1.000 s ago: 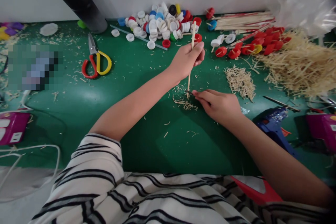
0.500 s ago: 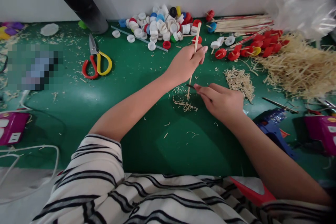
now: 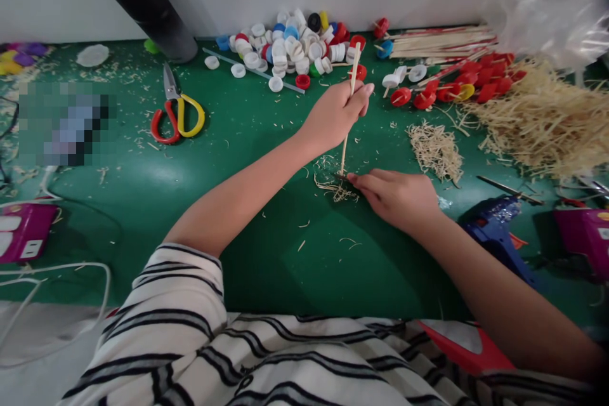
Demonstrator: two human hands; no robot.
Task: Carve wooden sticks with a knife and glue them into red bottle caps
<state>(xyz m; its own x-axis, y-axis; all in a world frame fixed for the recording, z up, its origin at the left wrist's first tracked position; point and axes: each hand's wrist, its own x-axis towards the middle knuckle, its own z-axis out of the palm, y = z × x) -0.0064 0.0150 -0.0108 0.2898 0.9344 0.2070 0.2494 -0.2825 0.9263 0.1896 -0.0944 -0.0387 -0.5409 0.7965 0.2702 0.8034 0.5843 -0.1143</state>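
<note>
My left hand (image 3: 339, 113) is closed round a thin wooden stick (image 3: 354, 70), which leans nearly upright with its lower end on the green tabletop (image 3: 280, 254). My right hand (image 3: 399, 198) pinches a small dark blade (image 3: 339, 176), most of it hidden by the fingers. The blade lies against the stick near its lower end. Thin curled wood shavings (image 3: 337, 191) lie around that end. To the right of the stick is a small heap of shavings (image 3: 434, 151).
Bottle caps (image 3: 292, 44) are piled at the back. Scissors (image 3: 177, 111) lie left, below a black bottle (image 3: 152, 13). At right are red caps on sticks (image 3: 485, 76), a large shavings heap (image 3: 547, 120), a blue glue gun (image 3: 499, 228) and a purple box (image 3: 583, 235).
My right hand has moved down and slightly left, bringing the blade from higher on the stick to near its lower end. The left hand holds its place on the stick.
</note>
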